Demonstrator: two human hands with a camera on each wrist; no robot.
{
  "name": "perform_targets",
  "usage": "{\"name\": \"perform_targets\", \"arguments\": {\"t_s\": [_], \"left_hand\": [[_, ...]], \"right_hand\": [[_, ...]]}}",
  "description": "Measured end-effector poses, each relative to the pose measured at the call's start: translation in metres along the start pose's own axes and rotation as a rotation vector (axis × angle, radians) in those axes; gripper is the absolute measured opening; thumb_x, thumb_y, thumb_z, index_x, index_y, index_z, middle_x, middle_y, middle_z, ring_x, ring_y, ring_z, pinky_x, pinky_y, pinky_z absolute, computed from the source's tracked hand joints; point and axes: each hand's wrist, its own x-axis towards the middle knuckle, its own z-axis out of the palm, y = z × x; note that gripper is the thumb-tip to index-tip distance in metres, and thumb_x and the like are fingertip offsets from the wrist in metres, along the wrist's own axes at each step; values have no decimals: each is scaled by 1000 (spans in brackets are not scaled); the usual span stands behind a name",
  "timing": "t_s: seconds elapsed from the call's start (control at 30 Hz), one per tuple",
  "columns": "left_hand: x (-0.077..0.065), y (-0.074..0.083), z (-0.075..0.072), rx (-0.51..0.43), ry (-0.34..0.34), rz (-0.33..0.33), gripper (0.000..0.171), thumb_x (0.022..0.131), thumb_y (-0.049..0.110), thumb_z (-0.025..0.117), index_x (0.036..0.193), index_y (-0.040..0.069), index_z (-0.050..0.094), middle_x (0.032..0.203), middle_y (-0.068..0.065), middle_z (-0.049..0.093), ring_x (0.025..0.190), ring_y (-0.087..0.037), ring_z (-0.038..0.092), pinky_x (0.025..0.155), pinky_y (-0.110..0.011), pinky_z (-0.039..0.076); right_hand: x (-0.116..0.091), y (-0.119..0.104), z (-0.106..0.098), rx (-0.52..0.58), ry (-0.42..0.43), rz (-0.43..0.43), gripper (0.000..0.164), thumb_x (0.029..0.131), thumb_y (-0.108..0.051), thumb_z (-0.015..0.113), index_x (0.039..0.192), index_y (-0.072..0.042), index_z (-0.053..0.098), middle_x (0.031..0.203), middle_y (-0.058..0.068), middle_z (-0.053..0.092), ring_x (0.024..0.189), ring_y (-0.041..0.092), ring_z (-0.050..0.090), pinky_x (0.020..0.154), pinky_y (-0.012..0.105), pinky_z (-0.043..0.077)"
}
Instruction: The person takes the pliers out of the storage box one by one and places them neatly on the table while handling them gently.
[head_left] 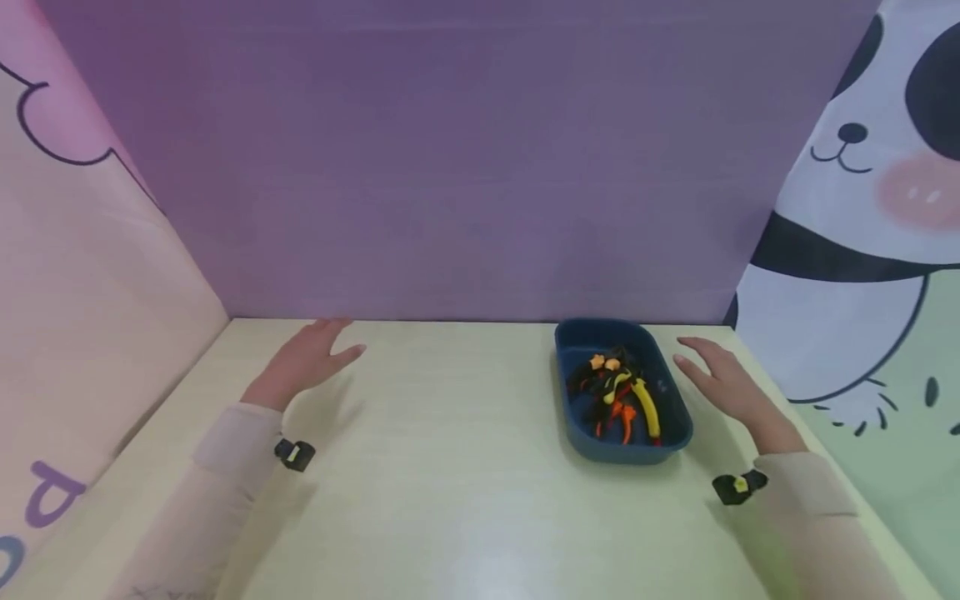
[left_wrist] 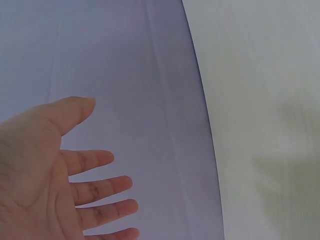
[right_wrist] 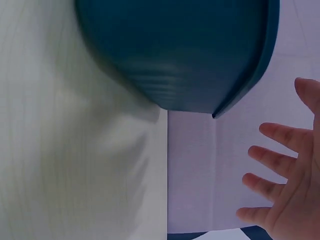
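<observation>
A dark blue tub (head_left: 626, 452) with rounded corners stands on the right half of the table. Inside it lies a pile of small items: a yellow curved piece (head_left: 647, 408), orange pieces (head_left: 627, 414) and several dark ones. My right hand (head_left: 723, 383) hovers just right of the tub, fingers spread and holding nothing; the right wrist view shows the tub's outer wall (right_wrist: 175, 60) close by. Over the left part of the table, my left hand (head_left: 303, 362) is held with thumb and fingers apart. Nothing is in its palm in the left wrist view.
The pale table (head_left: 450, 467) ends at a purple backdrop (head_left: 465, 167) behind. A side panel (head_left: 90, 275) rises at the left, and a panda-printed panel (head_left: 840, 333) at the right. Each wrist carries a small black camera.
</observation>
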Motion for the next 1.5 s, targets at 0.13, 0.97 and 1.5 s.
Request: {"name": "perform_targets", "arguments": {"t_s": [0.13, 0.97, 1.5], "left_hand": [[0, 6, 2, -2, 2, 10, 70, 96, 47, 44, 143, -4, 30, 146, -29, 28, 133, -48, 26, 105, -60, 23], [16, 46, 8, -49, -43, 43, 64, 96, 41, 50, 143, 2, 34, 146, -23, 34, 134, -42, 30, 106, -55, 25], [36, 89, 15, -76, -99, 85, 67, 95, 43, 50, 145, 3, 31, 149, -18, 32, 137, -35, 28, 110, -49, 24]], "right_hand": [[3, -7, 1, 21, -65, 73, 61, 101, -37, 39, 139, 10, 31, 142, 36, 28, 129, 54, 23, 101, 65, 19], [11, -29, 11, 310, -238, 315, 76, 99, -45, 38, 142, 15, 17, 142, 39, 22, 125, 53, 31, 92, 56, 42], [7, -27, 15, 286, -241, 410, 78, 99, -46, 37, 141, 16, 16, 141, 39, 22, 123, 51, 35, 91, 55, 43]]}}
